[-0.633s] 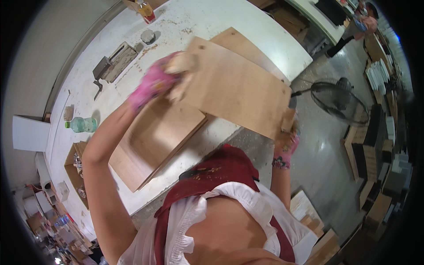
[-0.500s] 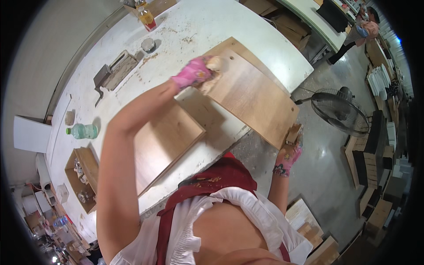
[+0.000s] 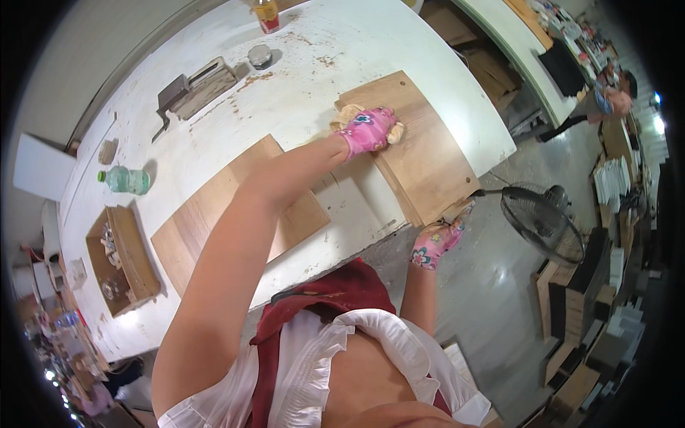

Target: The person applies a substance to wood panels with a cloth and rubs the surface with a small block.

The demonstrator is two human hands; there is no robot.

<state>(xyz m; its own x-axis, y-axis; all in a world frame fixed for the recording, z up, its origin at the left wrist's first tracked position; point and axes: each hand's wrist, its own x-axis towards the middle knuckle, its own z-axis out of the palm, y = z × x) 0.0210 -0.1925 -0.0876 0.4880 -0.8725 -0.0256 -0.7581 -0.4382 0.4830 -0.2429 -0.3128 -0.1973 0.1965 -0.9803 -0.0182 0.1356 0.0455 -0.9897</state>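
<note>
A moment ago the wooden board (image 3: 421, 153) was lifted and tilted in the air; now it lies flat on the white table (image 3: 300, 64), on top of a stack of like boards at the table's right edge, so the lifting is over and the surface work can go on. The left hand (image 3: 369, 128), in a pink flowered glove, presses a crumpled tan cloth (image 3: 351, 114) onto the board's far corner, fingers closed over the cloth. The right hand (image 3: 433, 242), gloved the same, grips the near corner of the stack at the table edge, fingers curled on it. The board is pale, smooth plywood, rectangular, with a small hole near one corner. A second, similar board (image 3: 214, 214) lies flat to the left, well apart. The tabletop is scuffed and dusted with brown stains.
</note>
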